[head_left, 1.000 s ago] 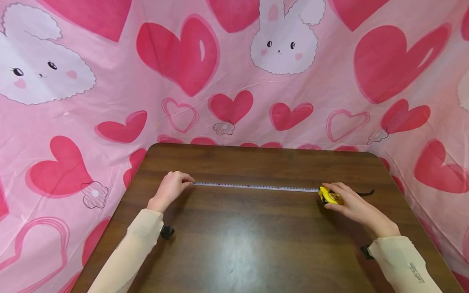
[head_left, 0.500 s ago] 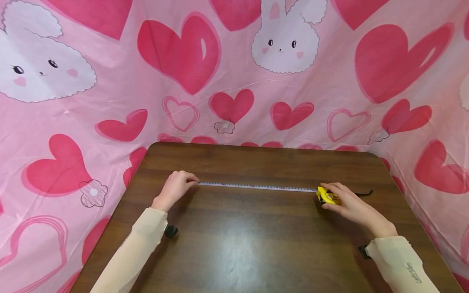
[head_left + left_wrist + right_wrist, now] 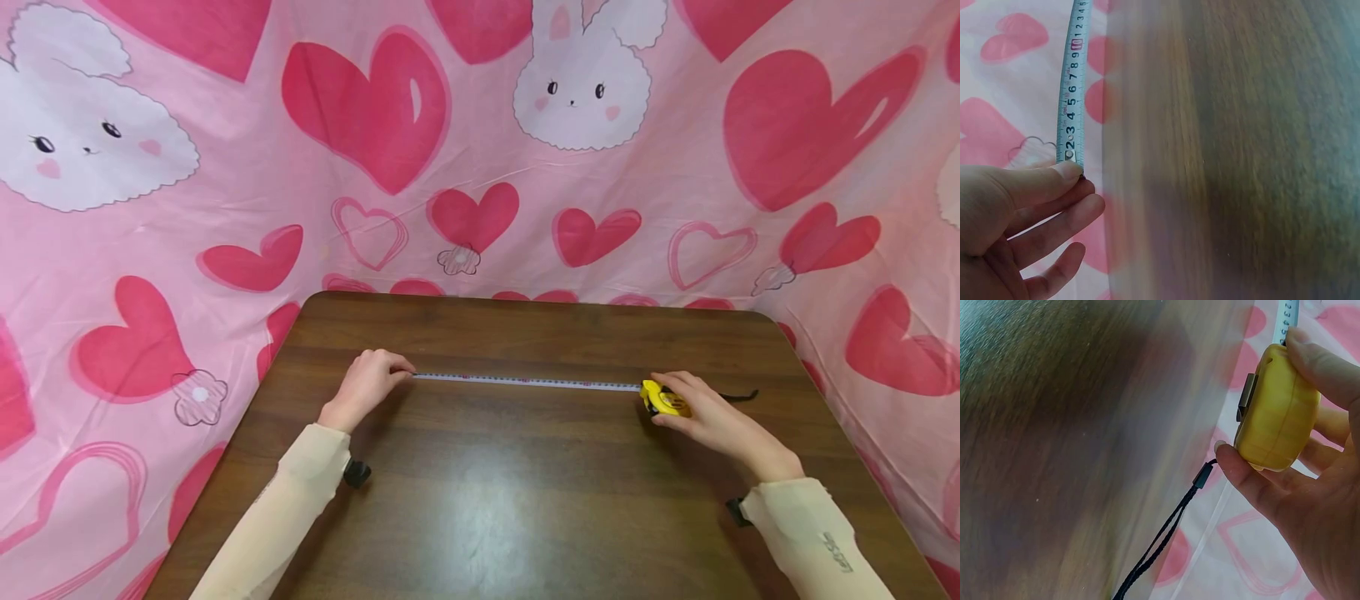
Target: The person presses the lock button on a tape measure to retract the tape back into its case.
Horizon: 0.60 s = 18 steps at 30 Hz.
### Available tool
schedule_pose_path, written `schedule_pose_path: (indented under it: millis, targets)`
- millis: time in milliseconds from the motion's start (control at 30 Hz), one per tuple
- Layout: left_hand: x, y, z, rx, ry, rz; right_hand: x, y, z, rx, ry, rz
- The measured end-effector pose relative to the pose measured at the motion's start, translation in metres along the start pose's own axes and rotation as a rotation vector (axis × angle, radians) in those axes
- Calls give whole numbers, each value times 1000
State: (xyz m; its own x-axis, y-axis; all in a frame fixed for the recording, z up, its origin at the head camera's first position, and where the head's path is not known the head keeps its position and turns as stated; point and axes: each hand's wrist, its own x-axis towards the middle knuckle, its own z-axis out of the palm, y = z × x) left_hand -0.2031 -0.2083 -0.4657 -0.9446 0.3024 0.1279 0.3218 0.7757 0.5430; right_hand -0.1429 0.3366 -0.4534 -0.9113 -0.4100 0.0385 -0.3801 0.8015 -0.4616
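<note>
A yellow tape measure (image 3: 663, 401) is held in my right hand (image 3: 712, 423), thumb and fingers around its case. Its white blade (image 3: 525, 382) runs out straight to the left across the head view. At the far end my left hand (image 3: 365, 385) pinches the blade's tip between thumb and forefinger. In the left wrist view the printed numbers on the blade (image 3: 1072, 94) climb from 2 near the thumb, while the other fingers are loosely bent. The right wrist view shows the yellow case (image 3: 1279, 412) with a black wrist cord (image 3: 1166, 531) hanging from it.
Below the hands is a dark brown wooden table (image 3: 480, 467) with rounded far corners. Pink cloth (image 3: 480, 167) printed with hearts and rabbits hangs behind it and along both sides. A small black device (image 3: 357, 473) sits at the left wrist, another (image 3: 738, 512) at the right.
My left hand has moved right and my right hand slightly left, so the stretch of blade between them has become shorter. Both keep their hold.
</note>
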Motion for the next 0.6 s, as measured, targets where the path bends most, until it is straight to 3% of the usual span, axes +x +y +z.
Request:
schedule_pose_path:
  millis: [367, 600]
  targets:
    - [2, 8, 5, -29, -22, -32, 5, -4, 1, -9, -13, -12]
    - [4, 13, 5, -26, -25, 4, 6, -4, 2, -7, -15, -11]
